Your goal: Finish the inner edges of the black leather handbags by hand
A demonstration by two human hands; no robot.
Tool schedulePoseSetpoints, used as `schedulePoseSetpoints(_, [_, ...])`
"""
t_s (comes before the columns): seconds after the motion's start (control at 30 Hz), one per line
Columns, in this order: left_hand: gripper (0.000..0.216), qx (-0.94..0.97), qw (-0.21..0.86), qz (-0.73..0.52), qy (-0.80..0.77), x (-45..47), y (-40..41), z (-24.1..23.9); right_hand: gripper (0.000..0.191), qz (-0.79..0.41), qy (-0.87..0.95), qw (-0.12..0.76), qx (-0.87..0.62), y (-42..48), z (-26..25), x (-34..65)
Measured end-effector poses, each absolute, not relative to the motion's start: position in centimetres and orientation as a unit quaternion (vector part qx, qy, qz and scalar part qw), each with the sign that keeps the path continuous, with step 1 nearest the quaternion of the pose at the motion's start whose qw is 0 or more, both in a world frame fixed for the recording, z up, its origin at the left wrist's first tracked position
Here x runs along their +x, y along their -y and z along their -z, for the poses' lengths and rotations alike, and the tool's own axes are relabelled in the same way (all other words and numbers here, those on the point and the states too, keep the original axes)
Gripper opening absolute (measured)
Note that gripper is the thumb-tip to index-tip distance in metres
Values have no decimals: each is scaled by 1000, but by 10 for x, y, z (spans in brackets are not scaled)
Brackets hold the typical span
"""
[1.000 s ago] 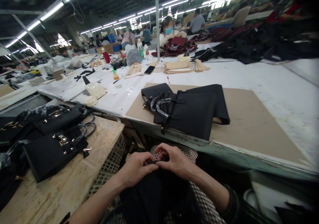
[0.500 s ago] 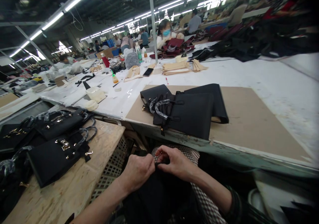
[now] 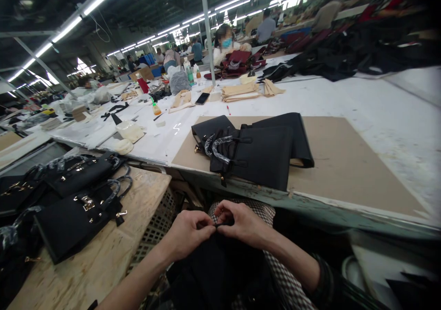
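Over my lap lies a dark piece of black material point(image 3: 220, 268), its lower part lost in shadow. My left hand point(image 3: 193, 232) pinches the top edge of it between thumb and fingers. Close beside it, my right hand point(image 3: 239, 222) grips the same edge, with thumb and forefinger bent together. A small dark strip shows between the fingertips; its details are too small to make out. On the table just ahead rests a black handbag point(image 3: 263, 154) with plastic-wrapped handles.
Several finished-looking black handbags point(image 3: 76, 222) lie on a wooden board point(image 3: 138, 200) at left, above a plastic crate point(image 3: 156, 225). Brown cardboard point(image 3: 330, 163) covers part of the white table. Farther off are a phone point(image 3: 202, 98), beige pieces point(image 3: 241, 91), and a masked person point(image 3: 225, 43).
My left hand has turned, its thumb and fingers now stretched forward at the edge instead of curled in a fist. My right hand stays nearly in place. The view shifts slightly.
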State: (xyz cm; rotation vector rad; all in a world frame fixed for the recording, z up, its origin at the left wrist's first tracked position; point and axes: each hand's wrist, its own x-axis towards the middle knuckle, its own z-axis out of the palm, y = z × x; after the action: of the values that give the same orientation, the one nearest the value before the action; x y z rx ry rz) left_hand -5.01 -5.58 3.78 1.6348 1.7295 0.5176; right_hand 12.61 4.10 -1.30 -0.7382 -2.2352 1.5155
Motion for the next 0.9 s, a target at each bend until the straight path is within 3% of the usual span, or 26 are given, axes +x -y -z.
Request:
schedulePoseSetpoints(0.27, [23,732,113,16,-671,-33,52,-42,23,-506,803,168,-266,-39,13,121])
schedulePoseSetpoints(0.53, [20,808,36,155,-567,-23,49,-34,21,-454,826,162,-292,-39,18,111])
schedulePoseSetpoints(0.7, [19,808,18,107,-580,-32,53,-25,22,-441,833,154,-297,-38,17,106])
schedulePoseSetpoints(0.9, [19,659,91,-19,-747,-54,52,-19,25,-445,831,151,-299,-40,19,105])
